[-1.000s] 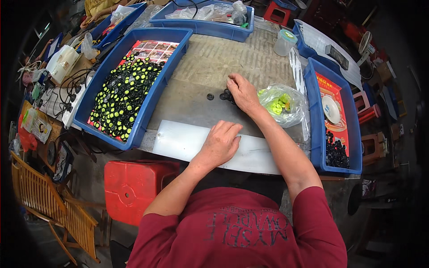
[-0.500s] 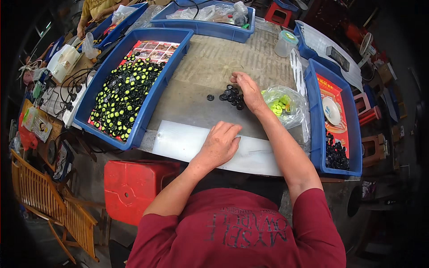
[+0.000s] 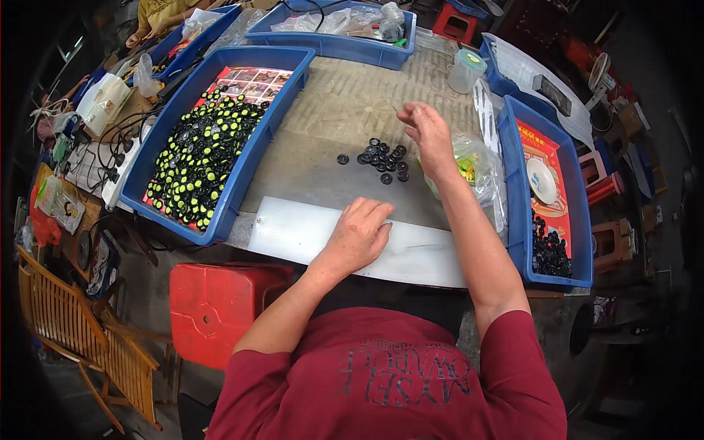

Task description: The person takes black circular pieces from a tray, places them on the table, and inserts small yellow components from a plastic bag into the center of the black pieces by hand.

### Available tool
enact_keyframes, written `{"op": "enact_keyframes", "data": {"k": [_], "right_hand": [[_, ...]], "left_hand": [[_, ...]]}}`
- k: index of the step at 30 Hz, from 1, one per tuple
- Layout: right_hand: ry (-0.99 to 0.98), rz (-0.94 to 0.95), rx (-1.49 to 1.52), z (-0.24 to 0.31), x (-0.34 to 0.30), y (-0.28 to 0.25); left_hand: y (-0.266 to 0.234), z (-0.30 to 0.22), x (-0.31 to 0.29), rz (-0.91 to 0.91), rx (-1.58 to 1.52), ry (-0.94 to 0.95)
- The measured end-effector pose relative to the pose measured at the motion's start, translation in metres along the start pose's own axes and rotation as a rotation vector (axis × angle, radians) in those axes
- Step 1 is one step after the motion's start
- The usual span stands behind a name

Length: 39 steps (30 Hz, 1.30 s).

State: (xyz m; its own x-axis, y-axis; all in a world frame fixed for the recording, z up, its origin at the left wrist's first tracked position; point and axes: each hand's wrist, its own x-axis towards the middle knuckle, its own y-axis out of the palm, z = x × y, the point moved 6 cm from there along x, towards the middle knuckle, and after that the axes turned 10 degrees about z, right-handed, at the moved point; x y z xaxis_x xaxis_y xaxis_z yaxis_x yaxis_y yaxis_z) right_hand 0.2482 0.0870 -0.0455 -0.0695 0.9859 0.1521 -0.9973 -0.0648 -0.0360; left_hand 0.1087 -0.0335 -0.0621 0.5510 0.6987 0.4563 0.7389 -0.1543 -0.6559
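Note:
A loose cluster of small round black discs (image 3: 383, 155) lies on the grey tabletop, with one disc (image 3: 342, 159) apart to the left. My right hand (image 3: 427, 136) is raised just right of the cluster, fingers loosely bent and apart, nothing visible in them. Its forearm passes in front of a clear plastic bag (image 3: 484, 176) with yellow-green pieces inside. My left hand (image 3: 359, 235) rests on the white board (image 3: 293, 231) at the table's near edge, fingers loosely extended, no object visible under them.
On the left stands a blue tray (image 3: 253, 158) of black discs with yellow-green centres. Another blue tray (image 3: 519, 220) on the right holds black discs and a white dish (image 3: 542, 182). A lidded plastic tub (image 3: 466, 71) and a bag-filled tray (image 3: 352, 50) stand behind. A red stool (image 3: 213, 315) is near left.
My right hand has moved right, away from the black discs, which are now more spread out. My left hand has stayed on the white board.

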Motion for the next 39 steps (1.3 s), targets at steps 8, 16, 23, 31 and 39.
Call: {"op": "enact_keyframes", "data": {"k": [8,16,23,31,39], "right_hand": [[-0.152,0.054,0.112,0.052,-0.040,0.000],[-0.134,-0.042,0.000,0.026,-0.112,-0.026],[0.010,-0.064,0.091,-0.004,-0.146,-0.021],[0.017,-0.069,0.083,-0.013,-0.158,-0.026],[-0.106,-0.228,-0.378,0.033,-0.135,-0.057]], "left_hand": [[-0.004,0.001,-0.001,-0.023,-0.050,0.028],[-0.020,0.024,0.025,0.027,0.174,-0.056],[0.005,0.042,0.058,0.213,0.372,-0.149],[0.024,0.047,0.057,0.137,0.502,0.016],[0.012,0.037,0.055,-0.010,0.447,0.103]]}}
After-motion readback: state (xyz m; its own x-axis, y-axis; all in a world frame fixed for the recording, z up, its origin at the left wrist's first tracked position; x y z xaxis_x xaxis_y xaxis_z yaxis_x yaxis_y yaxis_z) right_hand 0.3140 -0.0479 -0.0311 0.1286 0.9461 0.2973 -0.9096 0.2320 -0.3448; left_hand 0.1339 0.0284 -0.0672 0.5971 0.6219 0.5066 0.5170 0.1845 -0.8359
